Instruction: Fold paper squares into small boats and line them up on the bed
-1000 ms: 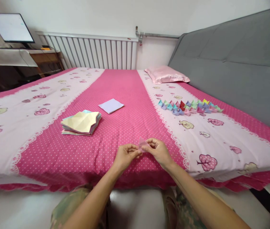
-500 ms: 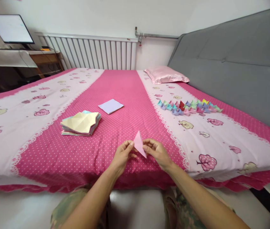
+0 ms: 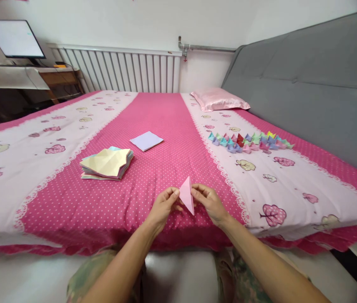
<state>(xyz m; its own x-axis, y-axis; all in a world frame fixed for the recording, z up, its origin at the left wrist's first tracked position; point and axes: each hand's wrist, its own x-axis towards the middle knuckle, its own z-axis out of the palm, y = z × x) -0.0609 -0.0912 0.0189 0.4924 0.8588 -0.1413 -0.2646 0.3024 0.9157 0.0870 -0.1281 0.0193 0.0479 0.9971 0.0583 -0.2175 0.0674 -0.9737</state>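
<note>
A pink folded paper (image 3: 186,196), triangular in outline, is held upright between my two hands above the near part of the bed. My left hand (image 3: 165,206) pinches its left corner between thumb and fingers. On the other side, my right hand (image 3: 209,203) grips the right edge with thumb and fingertips. To the left lies a stack of creased paper sheets (image 3: 107,163), pale yellow on top. Beyond it rests a flat pile of lilac square paper (image 3: 146,140). Several small folded paper boats (image 3: 250,142) in many colours stand in rows at the right.
The bed (image 3: 165,113) has a pink dotted cover with printed white bands. A pink pillow (image 3: 219,99) lies at the far right by the grey headboard (image 3: 307,80). Behind are a white radiator (image 3: 118,69) and a desk with a monitor (image 3: 14,38).
The pink paper has turned a little and shifted slightly right and down between my hands. Both hands keep hold of it; the stacks and paper boats stay where they were.
</note>
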